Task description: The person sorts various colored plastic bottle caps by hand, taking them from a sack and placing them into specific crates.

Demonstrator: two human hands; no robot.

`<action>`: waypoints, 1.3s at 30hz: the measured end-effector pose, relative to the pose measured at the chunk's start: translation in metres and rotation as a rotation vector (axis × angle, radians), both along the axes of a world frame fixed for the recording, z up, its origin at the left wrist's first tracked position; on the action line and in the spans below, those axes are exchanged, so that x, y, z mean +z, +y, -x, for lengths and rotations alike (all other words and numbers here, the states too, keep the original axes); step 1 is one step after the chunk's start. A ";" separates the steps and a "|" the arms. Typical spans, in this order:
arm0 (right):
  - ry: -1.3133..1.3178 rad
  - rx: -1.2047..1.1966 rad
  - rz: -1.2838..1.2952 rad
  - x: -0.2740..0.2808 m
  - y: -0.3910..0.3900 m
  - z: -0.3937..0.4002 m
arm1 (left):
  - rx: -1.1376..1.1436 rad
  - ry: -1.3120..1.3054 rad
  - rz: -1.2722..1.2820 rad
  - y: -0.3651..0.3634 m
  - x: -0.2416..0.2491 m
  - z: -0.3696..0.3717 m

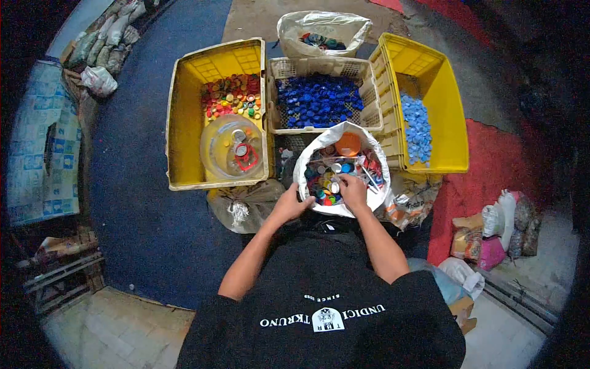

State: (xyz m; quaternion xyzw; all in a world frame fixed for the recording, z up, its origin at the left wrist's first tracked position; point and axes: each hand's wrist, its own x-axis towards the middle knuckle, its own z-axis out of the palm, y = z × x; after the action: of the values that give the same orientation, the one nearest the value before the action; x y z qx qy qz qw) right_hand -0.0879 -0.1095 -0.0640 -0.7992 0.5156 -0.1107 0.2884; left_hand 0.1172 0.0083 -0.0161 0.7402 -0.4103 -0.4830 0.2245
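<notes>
A white sack (388,175) with a rolled-down rim stands close to my body, full of mixed plastic bottle caps in many colours. My left hand (292,205) grips the sack's near-left rim, with the thumb over the inner side. Over the caps, my right hand (353,193) reaches in from the near right, its fingertips pinched together. A white cap (335,187) lies right beside those fingertips; what they hold, if anything, is too small to make out. An orange round lid (348,144) rests at the far side inside the sack.
Beyond the sack, a cream crate (326,63) holds dark blue caps (316,101). The left yellow bin (184,111) contains red and yellow caps plus a clear round container (215,144). Light blue caps (416,129) lie in the right yellow bin (448,117). Another white sack (294,43) stands behind.
</notes>
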 end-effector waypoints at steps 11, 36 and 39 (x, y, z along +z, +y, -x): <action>0.133 0.039 -0.136 0.009 -0.007 0.001 | -0.049 -0.001 0.022 -0.004 -0.014 -0.012; -0.821 -0.537 -0.476 0.087 0.057 -0.014 | 0.258 1.125 -0.106 -0.053 0.019 0.007; -0.728 -0.293 -0.347 0.116 0.062 -0.023 | 0.294 1.283 -0.332 -0.062 0.049 0.014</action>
State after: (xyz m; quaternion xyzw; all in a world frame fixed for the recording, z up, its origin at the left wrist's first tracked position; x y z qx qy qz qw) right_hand -0.0648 -0.0477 0.0518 -0.5660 0.4992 -0.3372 0.5628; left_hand 0.1030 -0.0539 0.0333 0.3800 -0.0114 -0.8477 0.3700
